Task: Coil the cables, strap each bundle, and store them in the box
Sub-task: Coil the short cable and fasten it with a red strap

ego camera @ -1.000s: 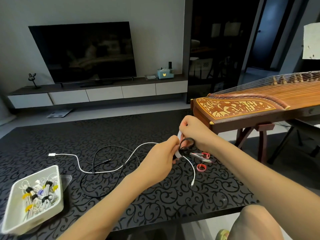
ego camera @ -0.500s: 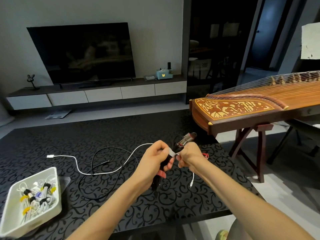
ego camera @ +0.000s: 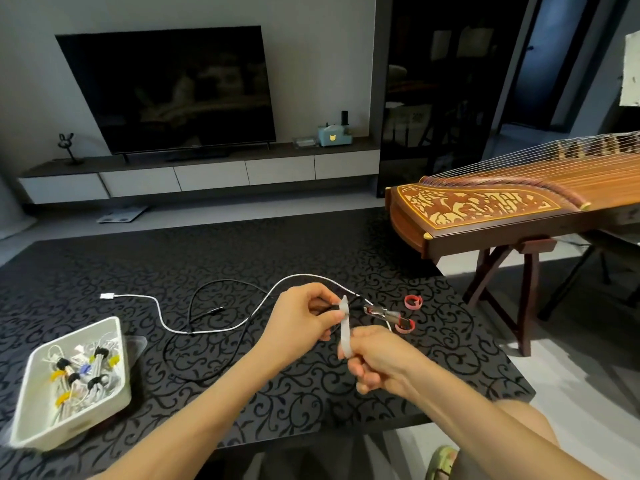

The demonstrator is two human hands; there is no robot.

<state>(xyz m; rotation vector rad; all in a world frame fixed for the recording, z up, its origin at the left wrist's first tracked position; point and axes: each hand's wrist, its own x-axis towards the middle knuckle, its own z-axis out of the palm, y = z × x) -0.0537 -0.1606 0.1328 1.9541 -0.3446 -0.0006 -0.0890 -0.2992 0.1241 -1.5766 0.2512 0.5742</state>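
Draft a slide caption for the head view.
Left hand and right hand hold a white strap between them above the table, loose cables and a box of strapped bundles to their left.

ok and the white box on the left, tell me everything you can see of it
The white box is a rectangular open-topped tub with rounded corners, and it looks like plastic. It sits on the near left part of the black patterned table, skewed to the table's edge. Inside lie white cable bundles bound with black, yellow and one blue strap. A clear piece, perhaps its lid, pokes out at its right side.
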